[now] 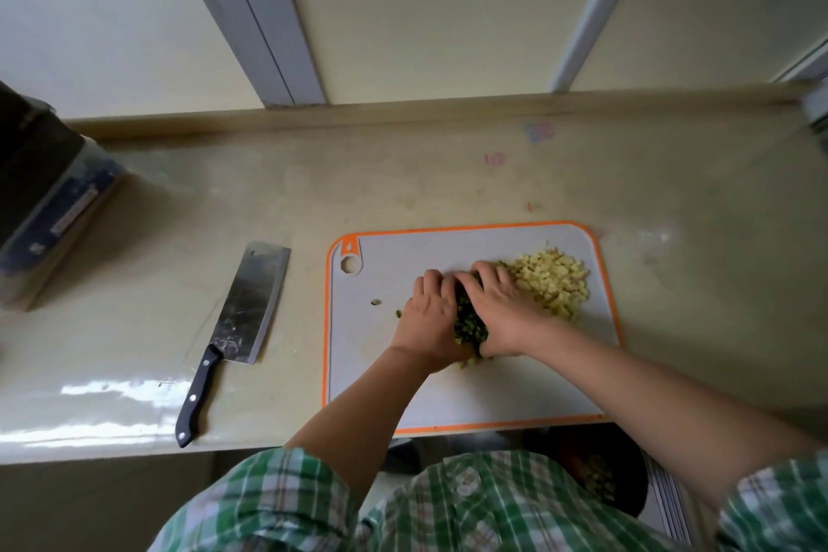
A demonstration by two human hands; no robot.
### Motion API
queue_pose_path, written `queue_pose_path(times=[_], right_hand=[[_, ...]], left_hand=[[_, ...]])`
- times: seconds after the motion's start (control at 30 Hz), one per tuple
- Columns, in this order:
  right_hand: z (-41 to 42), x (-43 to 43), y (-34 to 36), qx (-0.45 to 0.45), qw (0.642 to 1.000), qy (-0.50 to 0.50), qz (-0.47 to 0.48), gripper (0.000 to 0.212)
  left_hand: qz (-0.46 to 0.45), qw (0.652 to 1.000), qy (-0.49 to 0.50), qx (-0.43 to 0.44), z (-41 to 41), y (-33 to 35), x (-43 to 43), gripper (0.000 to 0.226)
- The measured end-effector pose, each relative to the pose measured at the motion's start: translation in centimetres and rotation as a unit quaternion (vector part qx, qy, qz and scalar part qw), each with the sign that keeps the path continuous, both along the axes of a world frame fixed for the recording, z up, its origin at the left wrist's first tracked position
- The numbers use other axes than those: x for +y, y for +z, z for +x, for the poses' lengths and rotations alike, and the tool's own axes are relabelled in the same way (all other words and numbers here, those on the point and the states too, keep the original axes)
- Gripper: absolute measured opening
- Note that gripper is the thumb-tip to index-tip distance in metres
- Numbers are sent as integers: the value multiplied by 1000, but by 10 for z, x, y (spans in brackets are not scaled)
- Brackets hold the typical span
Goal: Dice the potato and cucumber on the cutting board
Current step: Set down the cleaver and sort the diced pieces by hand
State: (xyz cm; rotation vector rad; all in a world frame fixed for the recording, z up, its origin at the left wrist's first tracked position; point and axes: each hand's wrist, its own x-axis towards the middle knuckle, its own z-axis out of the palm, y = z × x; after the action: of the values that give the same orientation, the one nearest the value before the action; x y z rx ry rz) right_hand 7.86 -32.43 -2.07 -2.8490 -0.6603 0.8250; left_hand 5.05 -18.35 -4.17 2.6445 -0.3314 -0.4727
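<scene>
Head view: diced cucumber (468, 320) between left grip (428, 314) and right grip (502, 309), both cupped round it.

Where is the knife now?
In the head view, the knife lies flat on the counter, just left of the cutting board, its black handle toward the person.
</scene>
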Motion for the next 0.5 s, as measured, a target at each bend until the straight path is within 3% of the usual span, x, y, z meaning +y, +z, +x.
queue_pose_path(times=[0.23, 0.5], right_hand=[[-5, 9, -4, -19, 999, -47, 2, 69], [-9, 31, -9, -2, 979, -159, 129, 40]], left_hand=[[-41, 997, 58, 18, -2, 2, -3, 74], [-48, 990, 131, 14, -3, 6, 7, 45]])
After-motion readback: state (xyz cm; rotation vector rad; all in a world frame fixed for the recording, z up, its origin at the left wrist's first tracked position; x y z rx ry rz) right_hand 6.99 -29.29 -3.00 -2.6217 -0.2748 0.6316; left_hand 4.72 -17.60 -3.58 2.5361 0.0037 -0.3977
